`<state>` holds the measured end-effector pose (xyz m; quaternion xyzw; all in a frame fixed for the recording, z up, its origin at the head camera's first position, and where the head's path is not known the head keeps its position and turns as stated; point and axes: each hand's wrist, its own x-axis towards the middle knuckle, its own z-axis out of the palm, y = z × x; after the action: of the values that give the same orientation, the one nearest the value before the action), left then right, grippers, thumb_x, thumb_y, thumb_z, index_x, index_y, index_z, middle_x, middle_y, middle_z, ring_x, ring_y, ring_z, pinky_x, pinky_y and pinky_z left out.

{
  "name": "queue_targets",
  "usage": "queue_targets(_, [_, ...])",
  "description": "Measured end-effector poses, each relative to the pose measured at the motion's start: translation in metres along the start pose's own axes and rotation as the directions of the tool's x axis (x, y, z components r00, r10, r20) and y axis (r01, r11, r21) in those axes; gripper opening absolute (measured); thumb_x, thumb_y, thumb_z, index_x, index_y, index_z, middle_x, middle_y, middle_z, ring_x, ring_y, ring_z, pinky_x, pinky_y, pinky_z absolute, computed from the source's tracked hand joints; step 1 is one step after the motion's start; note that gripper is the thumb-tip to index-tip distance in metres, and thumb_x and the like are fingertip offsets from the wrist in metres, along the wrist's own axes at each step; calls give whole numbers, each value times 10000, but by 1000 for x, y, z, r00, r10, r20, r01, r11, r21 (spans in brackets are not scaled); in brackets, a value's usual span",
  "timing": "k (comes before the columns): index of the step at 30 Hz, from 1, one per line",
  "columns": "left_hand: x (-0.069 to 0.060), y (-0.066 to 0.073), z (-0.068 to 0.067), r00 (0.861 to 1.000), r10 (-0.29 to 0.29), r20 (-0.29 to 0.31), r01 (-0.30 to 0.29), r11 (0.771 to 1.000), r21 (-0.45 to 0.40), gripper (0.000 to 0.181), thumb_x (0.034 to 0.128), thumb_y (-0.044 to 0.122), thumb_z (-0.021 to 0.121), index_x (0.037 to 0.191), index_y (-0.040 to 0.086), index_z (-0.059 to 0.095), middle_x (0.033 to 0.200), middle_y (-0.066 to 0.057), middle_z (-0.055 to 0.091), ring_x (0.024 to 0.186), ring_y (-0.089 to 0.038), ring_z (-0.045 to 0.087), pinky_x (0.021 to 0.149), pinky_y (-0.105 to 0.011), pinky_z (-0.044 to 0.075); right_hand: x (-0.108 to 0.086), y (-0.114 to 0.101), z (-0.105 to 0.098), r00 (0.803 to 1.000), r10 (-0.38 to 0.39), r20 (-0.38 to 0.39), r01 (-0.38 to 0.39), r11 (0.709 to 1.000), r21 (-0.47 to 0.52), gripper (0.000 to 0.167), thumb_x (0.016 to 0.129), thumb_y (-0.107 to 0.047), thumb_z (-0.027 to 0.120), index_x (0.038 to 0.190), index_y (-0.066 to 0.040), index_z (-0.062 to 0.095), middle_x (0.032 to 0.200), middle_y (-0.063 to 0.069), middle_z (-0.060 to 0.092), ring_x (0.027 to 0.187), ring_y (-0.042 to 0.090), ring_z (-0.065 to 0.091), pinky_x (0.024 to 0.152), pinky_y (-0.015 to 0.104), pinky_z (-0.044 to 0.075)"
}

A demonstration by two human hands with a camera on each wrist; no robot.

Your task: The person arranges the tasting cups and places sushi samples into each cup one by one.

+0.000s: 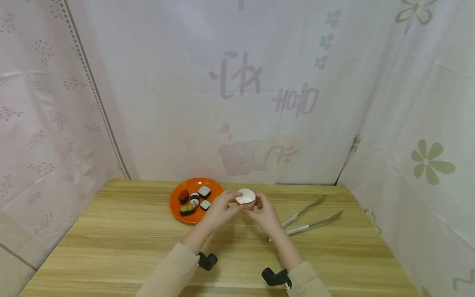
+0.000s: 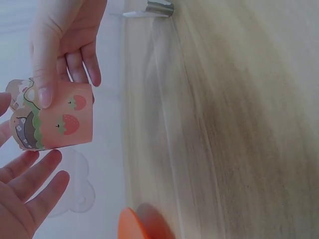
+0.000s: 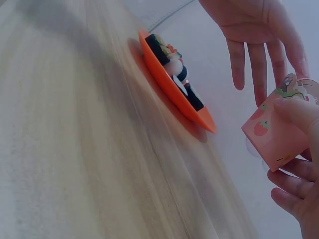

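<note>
A small pink paper baking cup (image 1: pixel 246 202), printed with strawberries and a cartoon figure, is up off the table between both hands. My right hand (image 1: pixel 264 212) grips it, with the thumb (image 3: pixel 296 110) on its printed side and other fingers around it. My left hand (image 1: pixel 221 211) is at the cup's other side. Its fingers (image 2: pixel 40 174) are spread and fairly straight beside the cup, near or touching the rim. White shows inside the cup in the head view.
Left of the hands, an orange plate (image 1: pixel 174 212) bears several sushi pieces (image 1: pixel 187 209). Metal tongs (image 1: pixel 315 221) with white grips lie spread on the wooden table (image 1: pixel 122 231), beyond the right forearm. Printed curtains (image 1: pixel 178 103) hang behind and at both sides.
</note>
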<state>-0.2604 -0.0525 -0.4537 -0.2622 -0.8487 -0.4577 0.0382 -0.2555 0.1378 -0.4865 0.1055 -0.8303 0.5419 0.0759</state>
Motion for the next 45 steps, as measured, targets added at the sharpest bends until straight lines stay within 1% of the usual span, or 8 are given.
queue_targets(7, [-8,0,1,1000,16,-1,-16,999,41,390,920,250,669,1282,119,606,1367,-75,493,1141,-237,547,875,-440,519,-4,0,1,1000,-10,-7,10,1000,-19,617,748,-301,835,1217,-34,538,1092,40,622,1003,210,578,961,486,443])
queue_targets(14, [-14,4,1,999,36,-22,-35,998,52,393,900,303,688,1253,142,626,1378,-32,487,1211,-227,499,896,-425,507,-11,-2,3,999,-46,8,46,999,-16,604,757,-281,831,1222,-32,537,1126,44,617,1022,228,578,957,494,443])
queue_targets(21, [-19,9,4,995,89,-50,-87,995,42,247,879,267,718,1080,128,686,1369,-65,493,1226,-262,491,980,-430,453,-21,-8,4,1000,-20,19,20,1000,-8,542,771,-216,825,1219,-74,553,1149,24,613,1048,211,577,979,502,424])
queue_targets(24, [-21,10,5,992,114,-58,-113,993,25,184,874,236,725,1015,121,701,1357,-78,504,1208,-279,506,972,-434,459,-24,-8,5,1000,-19,23,20,1000,-13,556,775,-244,822,1235,-89,550,1160,17,612,1066,217,576,980,527,422])
queue_targets(29, [-24,11,6,992,116,-56,-115,993,8,126,873,215,726,956,122,708,1335,-79,524,1179,-279,528,957,-427,471,-30,-6,5,999,-9,34,9,1000,-1,587,766,-335,819,1235,-107,552,1168,13,617,1082,228,577,971,586,409])
queue_targets(35, [-32,12,9,991,124,-44,-123,992,17,38,887,186,709,865,154,712,1329,-102,534,1182,-293,527,950,-427,477,-37,-2,7,999,-14,39,14,1000,2,579,759,-331,824,1222,-118,549,1173,16,619,1080,234,584,974,556,422])
queue_targets(41, [-37,11,10,992,123,-43,-123,992,1,34,886,154,706,874,140,734,1340,-110,528,1200,-319,515,952,-420,479,-41,0,10,999,-17,33,17,1000,5,584,765,-321,821,1232,-97,552,1182,31,620,1079,224,589,972,504,438])
queue_targets(45, [-38,12,11,988,146,-46,-146,989,-3,41,884,151,708,852,144,734,1346,-123,525,1210,-358,503,957,-439,474,-42,1,11,999,-27,28,28,1000,-13,620,771,-309,818,1277,-86,539,1189,41,620,1062,218,595,967,494,444])
